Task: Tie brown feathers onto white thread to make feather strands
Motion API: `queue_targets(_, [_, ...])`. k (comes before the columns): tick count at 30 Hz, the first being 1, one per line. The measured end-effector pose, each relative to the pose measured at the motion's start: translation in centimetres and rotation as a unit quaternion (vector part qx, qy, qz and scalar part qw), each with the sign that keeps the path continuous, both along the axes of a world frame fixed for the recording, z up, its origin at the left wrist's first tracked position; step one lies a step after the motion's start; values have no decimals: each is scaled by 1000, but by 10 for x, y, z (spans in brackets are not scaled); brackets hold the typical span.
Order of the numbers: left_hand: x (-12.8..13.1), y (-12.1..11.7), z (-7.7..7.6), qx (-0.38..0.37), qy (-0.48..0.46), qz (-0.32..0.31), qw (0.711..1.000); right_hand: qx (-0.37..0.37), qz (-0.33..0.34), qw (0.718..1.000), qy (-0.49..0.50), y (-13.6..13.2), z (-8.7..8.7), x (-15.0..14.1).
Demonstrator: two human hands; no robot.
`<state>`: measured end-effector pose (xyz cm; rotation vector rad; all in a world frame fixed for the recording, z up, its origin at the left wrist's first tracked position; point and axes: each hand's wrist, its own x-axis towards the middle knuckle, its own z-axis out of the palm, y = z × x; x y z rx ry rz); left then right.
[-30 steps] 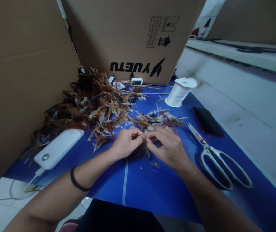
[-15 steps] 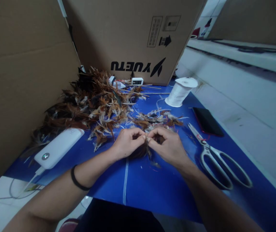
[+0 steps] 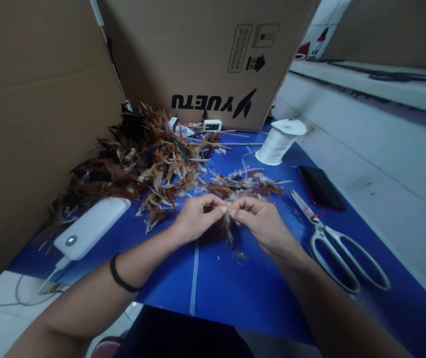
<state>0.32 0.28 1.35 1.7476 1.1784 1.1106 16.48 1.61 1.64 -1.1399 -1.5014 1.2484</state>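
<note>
My left hand (image 3: 201, 216) and my right hand (image 3: 255, 219) meet over the blue table (image 3: 168, 286), their thumbs and forefingers pinched on a small bunch of feathers (image 3: 228, 232). The feathers hang dark and pale below the fingertips; their bound end is mostly hidden by the fingers. Just beyond lies a loose row of brown and white feathers (image 3: 235, 185) with bits of white ribbon and red thread. A large heap of brown feathers (image 3: 134, 154) spreads to the left. Scissors (image 3: 322, 228) with metal handles lie right of my right hand.
A white spool (image 3: 278, 144) of ribbon stands at the back right, with a dark phone (image 3: 320, 188) nearer. A white power bank (image 3: 91, 228) with a cable lies at left. Cardboard boxes (image 3: 205, 54) wall the back and left. Thin sticks (image 3: 231, 144) lie by the heap.
My right fingers have drawn closer together at the feather bunch, and that hand has turned slightly. The left hand stays nearly in place, still pinching.
</note>
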Motion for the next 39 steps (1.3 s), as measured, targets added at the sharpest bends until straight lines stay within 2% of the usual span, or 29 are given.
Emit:
queue_targets(5, [-1,-3,0,158,107,35,981,7,-11,1000,-3,-2,3,-1])
queue_targets(8, [-1,-4,-2,212,138,35,967,15,-13,1000,-13,-3,4,-1])
queue_targets(15, [-2,-2,-3,252,179,36,950,45,-17,996,-73,-4,6,-2])
queue_targets(20, [-2,-3,-2,275,201,30,940,37,-17,996,-76,-6,9,-3])
queue_targets(25, [0,-5,-2,287,198,56,936,20,-5,999,-44,-6,6,-4])
queue_targets(30, [1,-6,0,269,162,67,947,8,4,1000,-3,-4,0,-3])
queue_targets(35, [1,-7,2,208,116,75,968,3,8,1000,23,-4,2,-3])
queue_targets(39, [3,-8,2,115,57,65,990,19,-4,1000,25,-4,5,-3])
